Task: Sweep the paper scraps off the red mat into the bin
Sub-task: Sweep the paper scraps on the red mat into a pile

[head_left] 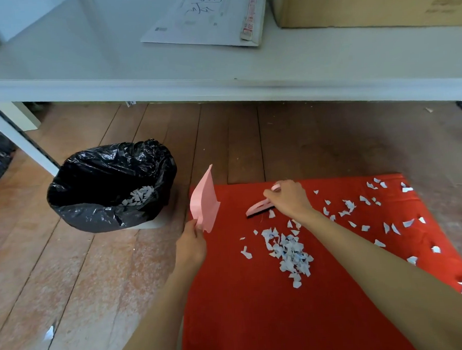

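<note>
From your head camera, you have one red mat (245, 308) with a fuzzy, felt-like surface lying flat on a worn wooden plank floor (68, 263). Your left hand (191, 246) has its fingers curled tight round the lower end of one thin pink plastic dustpan (204, 203), which stands nearly upright above the mat's left edge, its flat blade pointing up. Your right hand (288, 198) is closed over the handle of one small pink brush (258, 208), whose dark bristle strip sits down on the mat near its far edge. The paper scraps (290, 252) are small, jagged, pale blue-white pieces, too many for you to count: one dense heap lies in the mat's middle, just nearer to you than the brush, and looser bits scatter toward the mat's right side. One round bin (93, 217), lined with a crinkled, glossy black plastic bag, stands on the floor just left of the mat, with a clump of scraps already inside. One stray scrap (49, 333) lies on the floor at lower left. Beyond, one smooth white table (166, 79) carries one flat white mailer (203, 18) and one brown cardboard box (376, 1)
</note>
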